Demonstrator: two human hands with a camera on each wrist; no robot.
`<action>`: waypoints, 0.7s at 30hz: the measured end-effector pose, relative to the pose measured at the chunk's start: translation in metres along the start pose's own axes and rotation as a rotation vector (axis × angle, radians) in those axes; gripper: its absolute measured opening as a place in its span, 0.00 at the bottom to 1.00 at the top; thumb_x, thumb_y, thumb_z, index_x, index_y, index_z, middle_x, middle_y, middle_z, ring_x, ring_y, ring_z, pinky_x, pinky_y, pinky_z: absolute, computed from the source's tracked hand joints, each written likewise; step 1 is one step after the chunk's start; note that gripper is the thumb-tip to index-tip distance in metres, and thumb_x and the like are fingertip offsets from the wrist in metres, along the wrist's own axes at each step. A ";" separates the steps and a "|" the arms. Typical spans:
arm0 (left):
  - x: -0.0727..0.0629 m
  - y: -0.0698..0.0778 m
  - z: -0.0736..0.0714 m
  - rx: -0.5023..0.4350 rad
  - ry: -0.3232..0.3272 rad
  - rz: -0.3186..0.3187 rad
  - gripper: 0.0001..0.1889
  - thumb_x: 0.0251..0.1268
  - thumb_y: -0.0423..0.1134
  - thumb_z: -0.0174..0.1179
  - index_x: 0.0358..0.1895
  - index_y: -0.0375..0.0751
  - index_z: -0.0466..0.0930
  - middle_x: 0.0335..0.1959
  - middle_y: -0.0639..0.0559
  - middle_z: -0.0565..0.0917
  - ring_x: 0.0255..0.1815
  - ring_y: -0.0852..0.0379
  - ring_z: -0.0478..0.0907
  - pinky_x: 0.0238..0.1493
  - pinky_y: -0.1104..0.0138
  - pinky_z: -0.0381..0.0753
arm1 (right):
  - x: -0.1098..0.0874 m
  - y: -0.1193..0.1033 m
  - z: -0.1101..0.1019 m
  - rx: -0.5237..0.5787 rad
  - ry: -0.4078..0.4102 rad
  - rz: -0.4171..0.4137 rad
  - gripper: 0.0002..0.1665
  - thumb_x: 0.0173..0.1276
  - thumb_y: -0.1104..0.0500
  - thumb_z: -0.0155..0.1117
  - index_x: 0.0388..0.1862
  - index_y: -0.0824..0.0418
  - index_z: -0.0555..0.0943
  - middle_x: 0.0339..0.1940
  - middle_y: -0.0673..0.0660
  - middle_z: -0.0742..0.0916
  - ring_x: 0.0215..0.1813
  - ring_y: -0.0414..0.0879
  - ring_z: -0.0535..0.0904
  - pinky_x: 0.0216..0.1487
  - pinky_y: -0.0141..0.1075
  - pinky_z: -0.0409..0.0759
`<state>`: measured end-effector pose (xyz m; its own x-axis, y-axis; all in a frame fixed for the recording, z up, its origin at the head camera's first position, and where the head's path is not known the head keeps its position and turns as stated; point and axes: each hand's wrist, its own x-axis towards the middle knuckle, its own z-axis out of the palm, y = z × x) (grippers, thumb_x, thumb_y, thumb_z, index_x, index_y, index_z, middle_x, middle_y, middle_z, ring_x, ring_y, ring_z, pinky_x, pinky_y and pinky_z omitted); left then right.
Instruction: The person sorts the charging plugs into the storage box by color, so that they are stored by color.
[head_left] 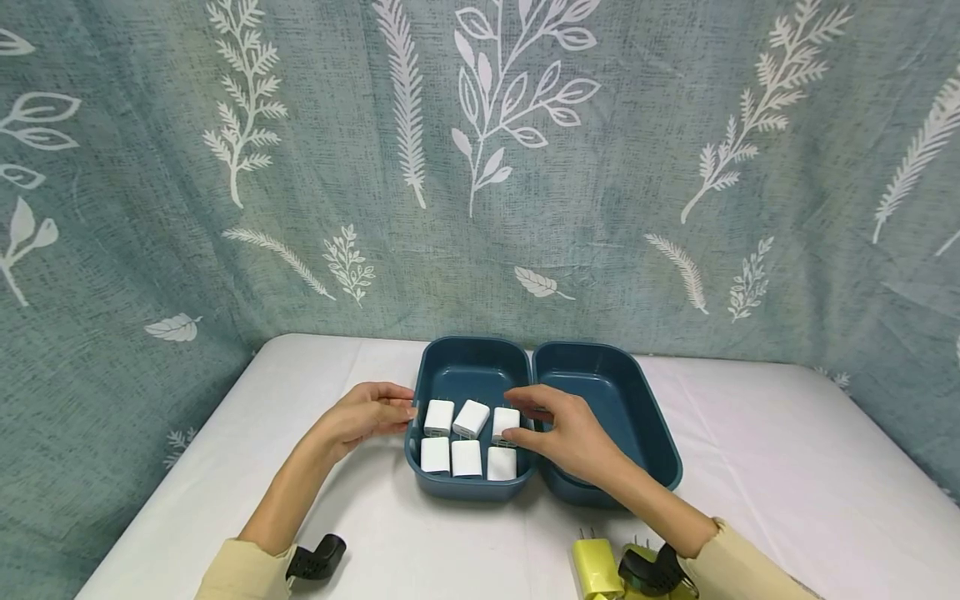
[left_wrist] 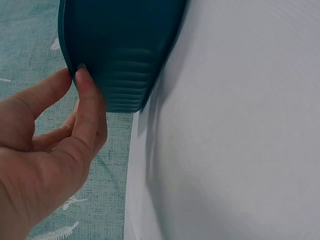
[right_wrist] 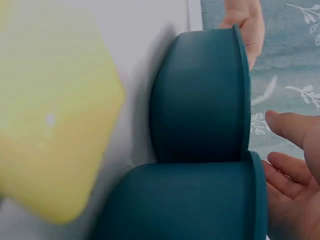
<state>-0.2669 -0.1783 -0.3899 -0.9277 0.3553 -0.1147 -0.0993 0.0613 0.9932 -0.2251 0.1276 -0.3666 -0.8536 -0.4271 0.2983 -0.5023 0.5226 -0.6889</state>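
Note:
My left hand (head_left: pixel 369 414) pinches the left rim of a dark blue box (head_left: pixel 471 350); in the left wrist view its fingertips lie on both sides of the wall (left_wrist: pixel 122 55). Inside the box, several white USB chargers (head_left: pixel 436 455) stand in two rows. My right hand (head_left: pixel 567 429) reaches over the shared edge of the two boxes, thumb and fingers spread around the rear right charger (head_left: pixel 505 423). The right wrist view shows this thumb and the fingers (right_wrist: pixel 287 170) apart above the rim, nothing visible between them.
A second dark blue box (head_left: pixel 622 408) stands against the first on the right. Yellow chargers (head_left: pixel 597 567) with metal prongs lie at the front, partly under the right wrist camera (head_left: pixel 648 571). A white cloth covers the table (head_left: pixel 750 450); a patterned curtain (head_left: pixel 637 167) hangs behind.

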 end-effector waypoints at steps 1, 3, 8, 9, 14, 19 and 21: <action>0.000 0.000 0.000 -0.002 0.001 -0.001 0.22 0.66 0.25 0.59 0.59 0.16 0.68 0.44 0.39 0.83 0.40 0.58 0.82 0.48 0.65 0.83 | -0.002 0.000 -0.001 0.017 -0.002 0.004 0.27 0.63 0.56 0.74 0.60 0.61 0.80 0.57 0.57 0.83 0.58 0.56 0.80 0.59 0.43 0.79; 0.000 0.000 0.000 -0.007 -0.002 0.004 0.22 0.66 0.26 0.60 0.58 0.16 0.68 0.44 0.39 0.83 0.40 0.58 0.82 0.47 0.66 0.83 | -0.005 -0.001 -0.004 0.024 -0.005 0.007 0.26 0.63 0.55 0.74 0.59 0.60 0.80 0.57 0.57 0.83 0.57 0.55 0.80 0.58 0.41 0.79; 0.000 -0.002 0.000 -0.015 -0.015 0.012 0.23 0.65 0.26 0.60 0.58 0.15 0.67 0.44 0.38 0.83 0.40 0.59 0.82 0.46 0.67 0.83 | -0.013 -0.006 -0.011 0.030 -0.003 0.000 0.26 0.63 0.54 0.74 0.59 0.58 0.81 0.56 0.53 0.84 0.57 0.52 0.81 0.58 0.38 0.79; 0.000 -0.002 0.000 -0.015 -0.012 0.009 0.23 0.65 0.26 0.60 0.59 0.15 0.67 0.45 0.38 0.83 0.40 0.58 0.82 0.46 0.67 0.83 | -0.014 -0.007 -0.013 0.038 -0.003 -0.003 0.26 0.63 0.54 0.74 0.59 0.58 0.81 0.56 0.53 0.84 0.57 0.51 0.81 0.58 0.38 0.79; 0.000 -0.003 0.001 -0.011 0.013 -0.004 0.22 0.66 0.25 0.59 0.59 0.16 0.67 0.45 0.38 0.82 0.39 0.58 0.82 0.48 0.65 0.83 | -0.025 -0.015 -0.021 0.081 -0.008 -0.007 0.26 0.63 0.54 0.74 0.59 0.57 0.81 0.56 0.52 0.84 0.58 0.49 0.81 0.58 0.36 0.79; 0.001 -0.002 0.001 -0.004 0.007 -0.003 0.22 0.67 0.25 0.59 0.59 0.16 0.67 0.45 0.38 0.82 0.40 0.57 0.82 0.49 0.64 0.83 | -0.040 -0.020 -0.030 0.115 -0.017 -0.011 0.25 0.62 0.53 0.74 0.58 0.55 0.81 0.56 0.51 0.84 0.58 0.52 0.81 0.58 0.37 0.79; 0.002 -0.002 0.001 -0.003 0.008 -0.004 0.22 0.66 0.25 0.59 0.59 0.16 0.67 0.45 0.37 0.82 0.40 0.57 0.82 0.48 0.64 0.83 | -0.047 -0.021 -0.033 0.120 -0.017 -0.024 0.24 0.62 0.53 0.74 0.57 0.54 0.81 0.55 0.51 0.84 0.58 0.51 0.81 0.58 0.38 0.79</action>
<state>-0.2680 -0.1769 -0.3918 -0.9301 0.3478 -0.1183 -0.1039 0.0597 0.9928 -0.1791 0.1612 -0.3440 -0.8386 -0.4512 0.3053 -0.5016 0.4206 -0.7560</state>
